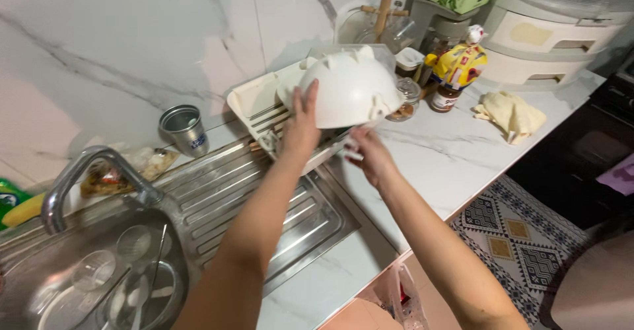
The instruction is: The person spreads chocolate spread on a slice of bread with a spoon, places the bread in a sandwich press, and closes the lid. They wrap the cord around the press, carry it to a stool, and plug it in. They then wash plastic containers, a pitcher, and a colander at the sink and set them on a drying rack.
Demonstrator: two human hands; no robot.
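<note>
A large white plastic bowl (350,89) with a notched rim is held upside down over a cream dish rack (254,102) on the steel drainboard. My left hand (302,126) presses flat against the bowl's left side. My right hand (371,153) grips its lower rim from beneath, at the rack's near edge. A second white dish sits behind the bowl in the rack, mostly hidden.
Steel sink (99,284) at lower left holds glasses and a spoon under a chrome tap (72,178). A metal cup (185,128) stands by the wall. Jars and a yellow bottle (457,66), a folded cloth (508,113) and stacked containers occupy the marble counter. A patterned rug (522,237) lies below.
</note>
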